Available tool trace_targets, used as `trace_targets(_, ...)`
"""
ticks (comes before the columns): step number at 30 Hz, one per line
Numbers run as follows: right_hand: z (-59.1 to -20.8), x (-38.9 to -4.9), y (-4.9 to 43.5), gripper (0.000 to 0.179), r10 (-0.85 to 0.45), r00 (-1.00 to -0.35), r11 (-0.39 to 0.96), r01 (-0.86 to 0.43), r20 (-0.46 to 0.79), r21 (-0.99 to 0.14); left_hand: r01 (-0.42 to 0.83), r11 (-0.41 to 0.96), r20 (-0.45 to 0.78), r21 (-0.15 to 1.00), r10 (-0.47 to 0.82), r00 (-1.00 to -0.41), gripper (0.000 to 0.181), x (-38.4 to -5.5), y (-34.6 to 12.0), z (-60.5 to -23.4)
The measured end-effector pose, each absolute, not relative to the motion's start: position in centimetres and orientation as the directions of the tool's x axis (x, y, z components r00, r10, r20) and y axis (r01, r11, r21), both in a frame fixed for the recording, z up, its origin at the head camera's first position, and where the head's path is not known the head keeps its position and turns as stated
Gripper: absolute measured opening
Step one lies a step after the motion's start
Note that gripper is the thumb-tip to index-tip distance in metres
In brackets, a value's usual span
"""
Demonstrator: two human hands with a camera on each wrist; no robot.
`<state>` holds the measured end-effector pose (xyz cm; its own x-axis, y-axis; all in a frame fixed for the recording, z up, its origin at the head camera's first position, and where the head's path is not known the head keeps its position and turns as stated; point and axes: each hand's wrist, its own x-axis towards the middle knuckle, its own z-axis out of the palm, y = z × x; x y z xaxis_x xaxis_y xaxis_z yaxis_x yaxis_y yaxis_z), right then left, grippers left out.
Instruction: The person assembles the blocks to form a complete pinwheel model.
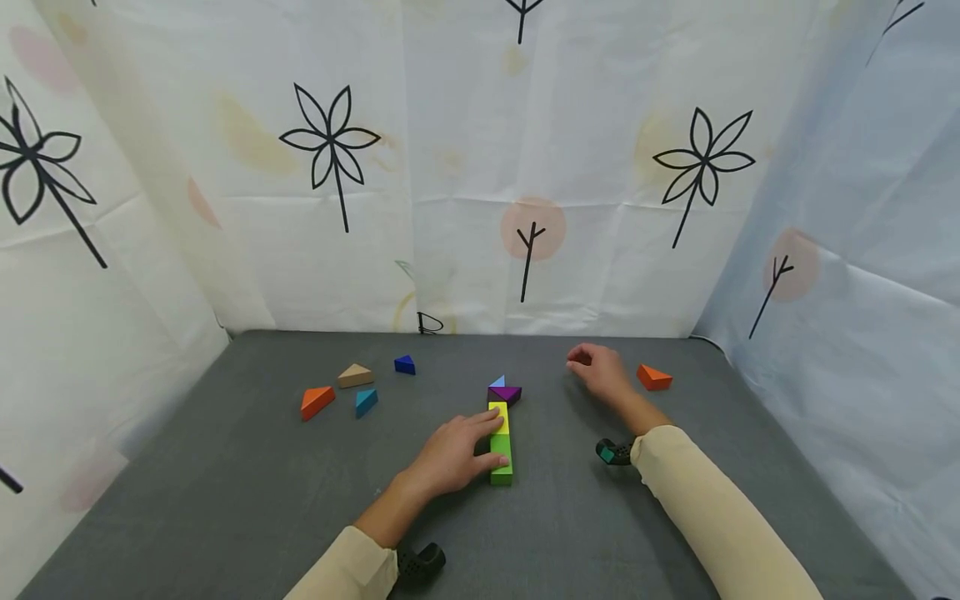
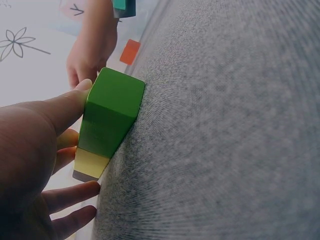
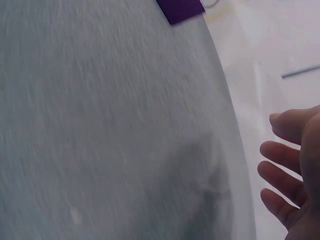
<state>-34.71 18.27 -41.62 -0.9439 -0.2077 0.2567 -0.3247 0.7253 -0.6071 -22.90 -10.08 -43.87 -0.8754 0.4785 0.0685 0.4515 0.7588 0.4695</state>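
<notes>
In the head view, a green block (image 1: 501, 446) and a yellow block (image 1: 505, 427) lie end to end on the grey table. At their far end sits a purple triangular block (image 1: 506, 394), with a light blue triangular block (image 1: 498, 382) just behind. My left hand (image 1: 452, 454) rests on the row from the left, thumb on the green block and extended fingers on the yellow one. The right hand (image 1: 600, 372) hovers right of the purple block, fingers loosely bent and holding nothing. An orange triangular block (image 1: 655, 378) lies to its right.
On the left of the table (image 1: 247, 467) are a second orange triangular block (image 1: 318, 402), a tan one (image 1: 355, 376), a teal one (image 1: 366, 403) and a dark blue one (image 1: 405, 364). A white printed cloth (image 1: 450, 158) encloses the back and sides.
</notes>
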Motion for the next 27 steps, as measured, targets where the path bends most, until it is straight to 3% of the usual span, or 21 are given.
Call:
trace_targets(12, -41.2, -34.8, 23.0, 0.029, -0.104, -0.957, 0.900, -0.207, 0.272, -0.384, 0.442, 0.762, 0.062, 0.473, 0.472, -0.879, 0.064, -22.9, -10.0, -43.9)
trace_targets(27, -41.8, -33.9, 27.2, 0.054, -0.035, -0.975, 0.947, -0.102, 0.218, -0.305, 0.437, 0.768, 0.054, 0.467, 0.469, -0.881, 0.064, -22.9, -10.0, -43.9)
